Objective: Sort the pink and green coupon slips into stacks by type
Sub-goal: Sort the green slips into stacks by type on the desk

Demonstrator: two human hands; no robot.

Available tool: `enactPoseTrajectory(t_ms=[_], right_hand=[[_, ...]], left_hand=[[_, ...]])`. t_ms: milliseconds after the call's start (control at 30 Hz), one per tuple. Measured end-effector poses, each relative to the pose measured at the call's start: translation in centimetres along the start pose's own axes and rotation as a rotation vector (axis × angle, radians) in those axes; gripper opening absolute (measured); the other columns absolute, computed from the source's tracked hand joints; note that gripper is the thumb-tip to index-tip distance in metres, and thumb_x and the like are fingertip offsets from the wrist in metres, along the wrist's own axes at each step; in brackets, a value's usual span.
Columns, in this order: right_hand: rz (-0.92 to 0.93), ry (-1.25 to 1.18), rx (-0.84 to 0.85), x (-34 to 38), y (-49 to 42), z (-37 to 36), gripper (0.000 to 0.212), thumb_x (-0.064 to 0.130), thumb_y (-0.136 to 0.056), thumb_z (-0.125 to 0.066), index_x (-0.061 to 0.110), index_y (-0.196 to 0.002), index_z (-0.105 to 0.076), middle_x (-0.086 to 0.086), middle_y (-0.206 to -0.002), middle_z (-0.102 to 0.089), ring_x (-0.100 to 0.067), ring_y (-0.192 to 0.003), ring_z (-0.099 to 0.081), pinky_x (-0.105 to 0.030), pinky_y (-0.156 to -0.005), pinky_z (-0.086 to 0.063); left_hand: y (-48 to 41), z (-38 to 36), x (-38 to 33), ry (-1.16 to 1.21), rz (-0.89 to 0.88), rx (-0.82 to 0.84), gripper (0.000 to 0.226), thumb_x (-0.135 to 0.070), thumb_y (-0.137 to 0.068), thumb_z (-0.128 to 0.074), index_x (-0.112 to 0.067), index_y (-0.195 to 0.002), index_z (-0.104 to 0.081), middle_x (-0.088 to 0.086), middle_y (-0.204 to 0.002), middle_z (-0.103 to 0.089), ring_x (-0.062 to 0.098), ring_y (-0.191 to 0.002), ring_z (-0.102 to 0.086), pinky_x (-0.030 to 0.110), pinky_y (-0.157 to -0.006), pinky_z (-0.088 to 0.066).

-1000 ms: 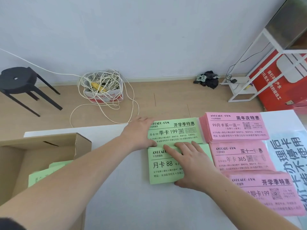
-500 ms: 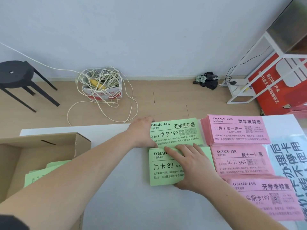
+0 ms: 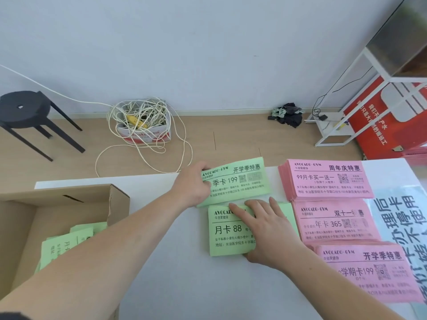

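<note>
Now left hand [image 3: 194, 183] pinches left end of far green slips [image 3: 242, 181], long axis left-right, slightly tilted; right hand [image 3: 265, 232], fingers straight, presses near green stack [image 3: 226, 236] just beside.

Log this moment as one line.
left hand: grips green 199 slip | right hand: flat on green 88 stack

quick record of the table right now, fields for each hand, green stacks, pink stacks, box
left hand: grips the left edge of the far green stack
right hand: flat on the near green stack
pink: far pink stack, middle pink stack, near pink stack, in a column right of the green ones
box: at left, open, green slips inside
</note>
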State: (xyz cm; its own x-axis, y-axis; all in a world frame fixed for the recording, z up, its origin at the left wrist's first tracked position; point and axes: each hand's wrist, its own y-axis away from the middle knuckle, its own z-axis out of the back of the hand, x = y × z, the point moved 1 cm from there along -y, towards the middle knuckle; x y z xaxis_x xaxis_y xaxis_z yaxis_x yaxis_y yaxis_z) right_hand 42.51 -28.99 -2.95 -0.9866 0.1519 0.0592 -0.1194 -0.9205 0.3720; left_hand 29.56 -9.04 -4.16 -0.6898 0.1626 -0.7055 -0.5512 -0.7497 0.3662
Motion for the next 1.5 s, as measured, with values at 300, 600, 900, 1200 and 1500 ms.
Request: enactPoseTrajectory(t_ms=[300,600,900,1200,1500], right_hand=[[0.05,0.045,0.011,0.7,0.0,0.8,0.115,0.061,-0.074,-0.073,0.033,-0.16,-0.001,0.001,-0.156,-0.028,-0.022,-0.147,-0.026,-0.045,-0.127,-0.009],[0.072,0.042,0.008,-1.0,-5.1,2.7,0.121,0.063,-0.069,-0.077,0.036,-0.162,-0.004,0.008,-0.157,-0.03,-0.016,-0.149,-0.026,-0.042,-0.127,-0.011],[0.053,0.013,0.035,-2.9,-9.3,5.4,0.117,0.057,-0.068,-0.082,0.041,-0.16,-0.01,0.013,-0.158,-0.03,-0.015,-0.15,-0.025,-0.045,-0.127,-0.011],[-0.022,0.026,0.066,-2.6,-9.3,5.9,0.138,0.064,-0.06,-0.087,0.039,-0.161,0.004,0.002,-0.17,-0.005,-0.019,-0.158,0.002,-0.049,-0.127,-0.001],[0.235,0.033,-0.003,2.3,-2.9,5.4,0.124,0.067,-0.066,-0.083,0.041,-0.162,-0.008,0.002,-0.171,0.008,-0.018,-0.156,0.014,-0.04,-0.128,0.006]], left_hand=[[5.6,3.8,5.4,-0.112,0.218,-0.263,0.033,-0.007,-0.084,-0.056,-0.023,-0.113,-0.057,0.002,-0.104,-0.07,0.026,-0.089,-0.062,0.031,-0.066,-0.051],[8.4,3.9,8.0,0.006,0.365,-0.436,0.037,-0.005,-0.086,-0.058,-0.014,-0.121,-0.051,0.01,-0.102,-0.07,0.029,-0.082,-0.066,0.036,-0.065,-0.057],[9.2,3.6,7.9,-0.071,0.389,-0.412,0.043,-0.002,-0.086,-0.057,-0.016,-0.125,-0.045,0.01,-0.096,-0.071,0.029,-0.078,-0.069,0.043,-0.066,-0.06],[13.8,2.2,8.3,-0.279,0.336,-0.291,0.05,-0.003,-0.084,-0.057,-0.022,-0.129,-0.046,0.003,-0.108,-0.065,0.024,-0.093,-0.067,0.036,-0.078,-0.058],[17.1,1.5,5.9,-0.385,0.254,0.087,0.062,-0.006,-0.088,-0.055,-0.034,-0.142,-0.043,-0.006,-0.107,-0.059,0.014,-0.082,-0.059,0.025,-0.067,-0.048]])
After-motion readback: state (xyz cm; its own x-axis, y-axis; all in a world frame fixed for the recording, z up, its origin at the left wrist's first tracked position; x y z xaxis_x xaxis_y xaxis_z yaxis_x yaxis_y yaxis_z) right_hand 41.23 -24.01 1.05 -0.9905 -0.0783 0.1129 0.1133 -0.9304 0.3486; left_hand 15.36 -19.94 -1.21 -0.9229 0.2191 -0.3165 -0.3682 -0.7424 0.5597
